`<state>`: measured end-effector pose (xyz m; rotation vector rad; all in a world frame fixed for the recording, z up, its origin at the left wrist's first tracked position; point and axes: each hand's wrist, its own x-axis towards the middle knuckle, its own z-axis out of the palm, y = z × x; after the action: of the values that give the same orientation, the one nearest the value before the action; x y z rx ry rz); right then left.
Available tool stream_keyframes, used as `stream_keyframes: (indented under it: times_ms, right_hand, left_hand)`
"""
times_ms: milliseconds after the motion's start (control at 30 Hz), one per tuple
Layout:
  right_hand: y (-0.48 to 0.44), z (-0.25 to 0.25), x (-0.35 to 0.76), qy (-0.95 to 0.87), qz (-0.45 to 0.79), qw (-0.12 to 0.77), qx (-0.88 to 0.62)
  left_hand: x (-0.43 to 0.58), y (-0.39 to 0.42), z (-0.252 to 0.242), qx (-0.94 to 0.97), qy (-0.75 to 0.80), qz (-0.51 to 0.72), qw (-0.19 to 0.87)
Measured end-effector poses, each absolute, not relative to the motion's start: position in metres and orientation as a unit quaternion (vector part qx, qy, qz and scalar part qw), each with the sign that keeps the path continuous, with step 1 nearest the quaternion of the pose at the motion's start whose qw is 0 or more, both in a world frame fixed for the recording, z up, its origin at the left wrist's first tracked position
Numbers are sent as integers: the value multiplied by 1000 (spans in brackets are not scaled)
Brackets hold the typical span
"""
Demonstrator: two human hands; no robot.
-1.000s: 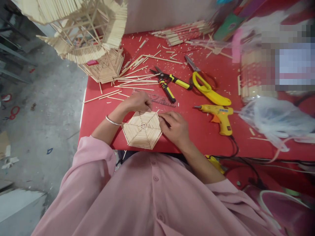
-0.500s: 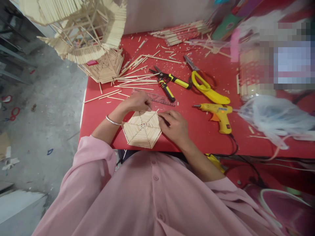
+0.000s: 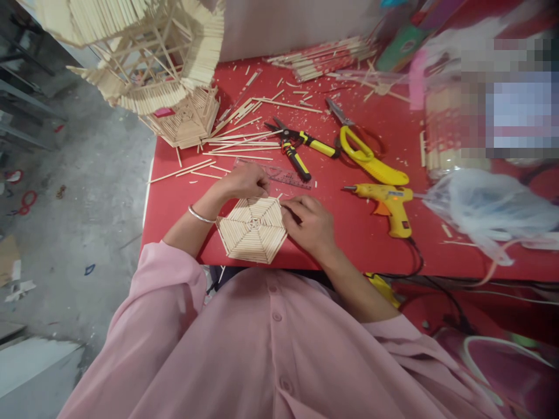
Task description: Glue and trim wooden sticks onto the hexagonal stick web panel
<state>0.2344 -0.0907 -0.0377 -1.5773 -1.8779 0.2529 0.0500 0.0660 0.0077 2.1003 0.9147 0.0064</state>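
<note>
A flat, many-sided panel of pale wooden sticks (image 3: 255, 233), laid in rings like a spider's web, lies at the table's near edge. My left hand (image 3: 248, 180) is closed at its far edge, fingers curled down and fingertips partly hidden. At the panel's right corner, my right hand (image 3: 311, 226) pinches the rim with thumb and bent fingers. A clear ruler (image 3: 290, 176) lies just beyond my left hand, partly under it. Past the ruler, yellow-and-black cutters (image 3: 301, 142) rest with their jaws pointing left.
A stick-built tower model (image 3: 174, 93) stands at the back left, loose sticks (image 3: 244, 142) beside it. To the right are yellow-handled scissors (image 3: 362, 154), a corded yellow glue gun (image 3: 388, 201) and a plastic bag (image 3: 484, 203). Bundled sticks (image 3: 327, 58) lie at the back of the red table (image 3: 349, 250).
</note>
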Motion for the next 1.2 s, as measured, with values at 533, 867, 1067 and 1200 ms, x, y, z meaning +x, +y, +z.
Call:
stream_keyframes:
  times_ms: [533, 867, 1067, 1200]
  right_hand:
    - [-89, -42, 234, -726, 73, 329, -599]
    - [-88, -43, 229, -733, 62, 342, -585]
    - [-105, -10, 274, -661, -37, 289, -691]
    - [-125, 14, 339, -522, -95, 118, -839]
  left_hand:
    - [47, 61, 12, 815, 376, -4, 441]
    - [48, 58, 11, 818, 390, 5, 423]
    - [47, 59, 11, 818, 384, 1, 429]
    - [46, 60, 10, 817, 382, 7, 432]
